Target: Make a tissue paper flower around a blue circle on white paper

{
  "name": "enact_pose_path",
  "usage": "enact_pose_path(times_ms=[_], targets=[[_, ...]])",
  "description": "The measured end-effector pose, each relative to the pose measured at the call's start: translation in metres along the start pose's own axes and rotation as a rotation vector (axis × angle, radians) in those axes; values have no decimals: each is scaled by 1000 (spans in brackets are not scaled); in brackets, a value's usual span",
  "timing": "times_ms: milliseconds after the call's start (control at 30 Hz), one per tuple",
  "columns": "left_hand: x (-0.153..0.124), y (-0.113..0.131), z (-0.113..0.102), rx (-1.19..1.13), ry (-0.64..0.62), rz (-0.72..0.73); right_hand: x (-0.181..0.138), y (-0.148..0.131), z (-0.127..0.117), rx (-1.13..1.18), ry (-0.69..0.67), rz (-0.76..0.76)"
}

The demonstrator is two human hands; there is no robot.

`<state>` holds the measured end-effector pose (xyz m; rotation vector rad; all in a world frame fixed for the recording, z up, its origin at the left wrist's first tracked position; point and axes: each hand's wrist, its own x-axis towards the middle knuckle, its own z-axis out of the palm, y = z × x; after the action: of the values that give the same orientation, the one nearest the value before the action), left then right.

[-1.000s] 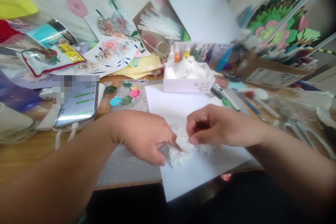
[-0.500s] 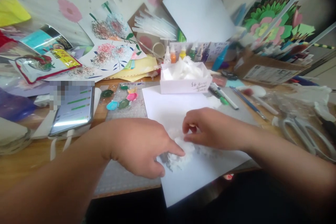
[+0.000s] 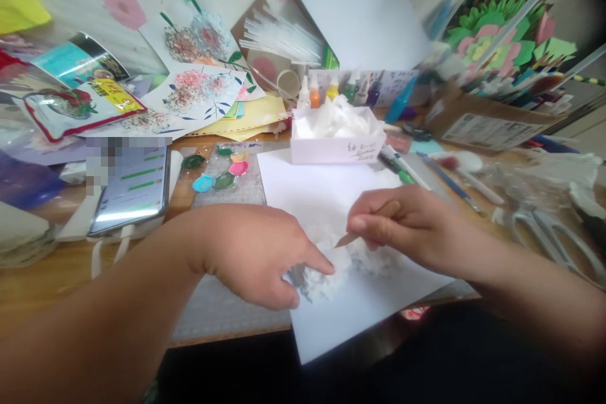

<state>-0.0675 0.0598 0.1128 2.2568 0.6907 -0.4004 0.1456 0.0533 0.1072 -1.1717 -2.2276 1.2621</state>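
A white sheet of paper (image 3: pixel 322 196) lies on the desk in front of me, with a crumpled white tissue-like wad (image 3: pixel 331 281) on its near part. My left hand (image 3: pixel 250 252) rests on the sheet's left edge, its index finger pressing down on the wad and the other fingers curled. My right hand (image 3: pixel 407 227) is pinched round a thin wooden stick (image 3: pixel 364 233), whose pointed tip hovers just above the wad.
A white box of tissue (image 3: pixel 337 136) stands behind the sheet. A phone (image 3: pixel 130 189) and paint blobs (image 3: pixel 222 173) lie to the left, scissors (image 3: pixel 544 233) and pens (image 3: pixel 449 183) to the right. Flower paintings, small bottles and a cardboard box crowd the back.
My right hand has lifted off the wad and now shows a wooden stick pinched in its fingers. My left index finger stays pressed on the wad.
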Motion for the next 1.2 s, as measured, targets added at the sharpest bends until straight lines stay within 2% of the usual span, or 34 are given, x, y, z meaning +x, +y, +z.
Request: enact_pose_path(times_ms=[300,500,633,700,800,867,1000,1200], targets=[[1,-1,0,-30,-37,-30,-1,9,13,-81,-46,-40],[0,-9,-7,-60,-19,-34,-2,11,25,-233,24,-108],[2,-14,-7,-76,-12,-38,0,13,20,-169,1,-57],[3,-15,-7,-77,-2,-37,-2,12,15,-125,45,-44],[3,-15,-7,-83,11,-40,-6,9,11,-52,150,-66],[3,-15,-7,-83,10,-45,-10,7,13,-23,114,-110],[2,-15,-8,-78,13,-49,-13,9,23,-76,19,-187],[3,-15,-9,-74,15,-39,-10,15,25,-171,115,-208]])
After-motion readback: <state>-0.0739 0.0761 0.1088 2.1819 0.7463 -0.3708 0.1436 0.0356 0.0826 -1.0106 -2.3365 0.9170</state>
